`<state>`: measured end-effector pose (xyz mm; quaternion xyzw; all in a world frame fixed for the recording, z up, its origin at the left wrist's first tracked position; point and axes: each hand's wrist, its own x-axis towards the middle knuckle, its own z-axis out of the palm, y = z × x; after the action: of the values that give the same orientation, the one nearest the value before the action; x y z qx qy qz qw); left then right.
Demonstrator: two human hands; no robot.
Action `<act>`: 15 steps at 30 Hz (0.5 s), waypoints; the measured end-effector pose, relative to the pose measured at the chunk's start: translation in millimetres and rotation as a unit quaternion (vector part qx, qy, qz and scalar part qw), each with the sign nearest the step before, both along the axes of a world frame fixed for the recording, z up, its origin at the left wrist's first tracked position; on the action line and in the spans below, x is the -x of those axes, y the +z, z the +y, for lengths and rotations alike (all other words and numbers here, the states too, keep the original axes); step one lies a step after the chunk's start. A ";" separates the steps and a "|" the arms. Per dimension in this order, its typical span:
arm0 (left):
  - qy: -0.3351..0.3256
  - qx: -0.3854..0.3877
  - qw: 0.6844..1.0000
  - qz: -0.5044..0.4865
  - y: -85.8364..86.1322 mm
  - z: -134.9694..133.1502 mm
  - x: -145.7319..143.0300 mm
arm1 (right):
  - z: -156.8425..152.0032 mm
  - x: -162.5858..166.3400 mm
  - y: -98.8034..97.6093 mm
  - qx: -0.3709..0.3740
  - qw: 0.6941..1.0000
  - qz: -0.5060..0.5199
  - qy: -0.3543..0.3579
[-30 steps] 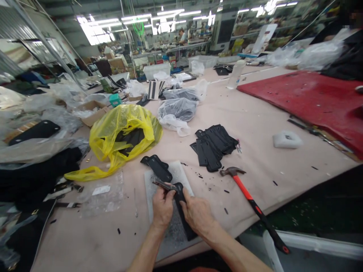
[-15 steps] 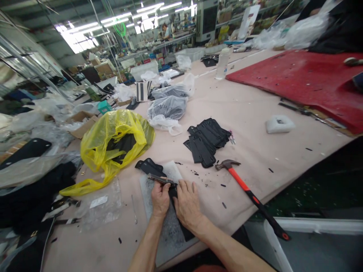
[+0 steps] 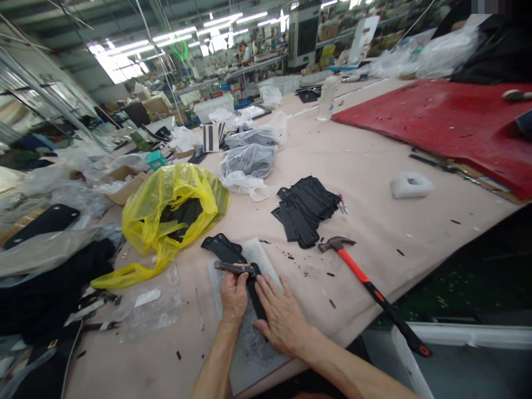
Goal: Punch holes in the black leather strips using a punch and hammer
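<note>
My left hand [image 3: 234, 293] pinches a metal punch [image 3: 233, 267], tilted almost flat, with its right end at the top of a black strip [image 3: 257, 299]. My right hand [image 3: 280, 316] lies on that strip, fingers stretched out and pressing it against a pale worn board [image 3: 249, 366]. Fingers cover part of the strip. More black pieces [image 3: 223, 247] rest at the board's far left corner. Right of my hands lies a claw hammer [image 3: 366, 282] with a red and black handle. A pile of black strips [image 3: 305, 208] sits beyond it.
A yellow plastic bag [image 3: 174, 194] with black material stands at left. Behind are wrapped bundles [image 3: 248, 160] and a clear bottle [image 3: 327, 100]. A red sheet [image 3: 436, 122] covers the right side. A white block [image 3: 411, 184], a thin hooked tool [image 3: 200, 310] and small black scraps lie about.
My right hand has slid down and right along the strip, fingers flatter, showing more of the strip's top. The punch has tilted closer to level in my left hand. The view has shifted slightly.
</note>
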<state>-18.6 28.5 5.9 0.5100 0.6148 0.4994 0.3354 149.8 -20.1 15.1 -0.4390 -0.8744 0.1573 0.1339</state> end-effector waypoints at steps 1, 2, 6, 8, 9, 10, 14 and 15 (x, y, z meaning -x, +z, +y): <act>-0.001 -0.002 1.000 0.002 -0.9 0.8 1.4 | 0.7 0.7 0.5 -0.002 1.000 0.001 0.002; -0.002 -0.004 1.000 0.006 -1.6 1.6 2.6 | 0.6 0.2 1.0 -0.001 1.000 0.002 0.007; -0.014 -0.015 0.999 0.041 -1.9 5.0 5.4 | -2.4 -6.2 2.1 0.014 1.000 0.005 0.016; -0.018 -0.020 0.997 0.065 -0.5 6.9 5.6 | -2.9 -7.7 2.7 0.022 1.000 0.006 0.014; -0.019 -0.023 0.996 0.078 0.5 8.0 5.4 | -2.7 -7.7 3.0 0.025 1.000 0.007 0.012; -0.020 -0.026 0.995 0.090 1.6 9.0 5.1 | -2.4 -7.5 3.2 0.029 1.000 0.008 0.011; -0.019 -0.035 0.993 0.112 5.3 13.5 3.1 | -1.1 -6.3 3.7 0.041 0.999 0.016 0.005; -0.017 -0.037 0.993 0.112 5.7 14.3 2.5 | -0.9 -6.3 3.6 0.044 0.999 0.018 0.005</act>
<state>-21.1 42.9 11.6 0.5852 0.6210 0.4559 0.2530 156.1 -21.1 18.7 -0.4376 -0.8660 0.2045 0.1293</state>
